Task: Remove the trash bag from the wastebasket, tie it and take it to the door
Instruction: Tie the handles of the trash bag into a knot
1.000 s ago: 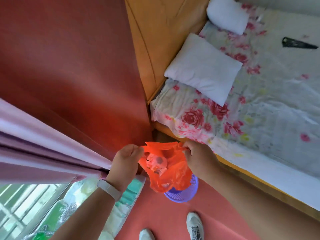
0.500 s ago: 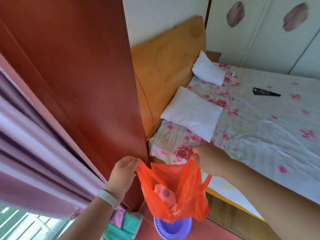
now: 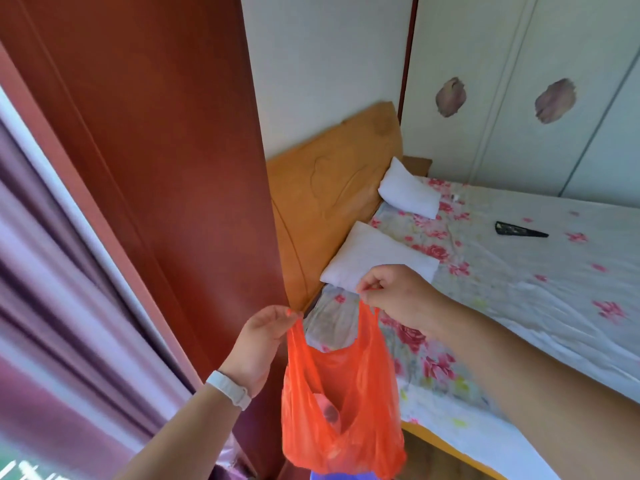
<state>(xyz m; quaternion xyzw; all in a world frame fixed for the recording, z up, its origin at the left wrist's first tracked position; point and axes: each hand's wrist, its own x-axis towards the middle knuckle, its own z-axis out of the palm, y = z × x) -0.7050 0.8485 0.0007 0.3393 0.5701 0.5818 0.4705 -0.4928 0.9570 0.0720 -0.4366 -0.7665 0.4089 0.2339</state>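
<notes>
An orange plastic trash bag (image 3: 341, 407) hangs in the air between my hands, with some crumpled trash showing through its lower part. My left hand (image 3: 263, 337) pinches the bag's left handle, and a white band sits on that wrist. My right hand (image 3: 398, 296) pinches the right handle slightly higher. A sliver of the purple wastebasket (image 3: 341, 476) shows at the bottom edge, right under the bag, and the bag hangs clear of it.
A bed with a floral sheet (image 3: 519, 289), two white pillows (image 3: 377, 261) and a dark object (image 3: 519, 230) fills the right. An orange headboard (image 3: 329, 195) and a red-brown wooden panel (image 3: 166, 168) stand straight ahead. Purple curtains (image 3: 52, 289) hang on the left.
Both hands have lifted the orange bag up out of the purple wastebasket. The handles are now stretched upward and the view has tilted up toward the wall.
</notes>
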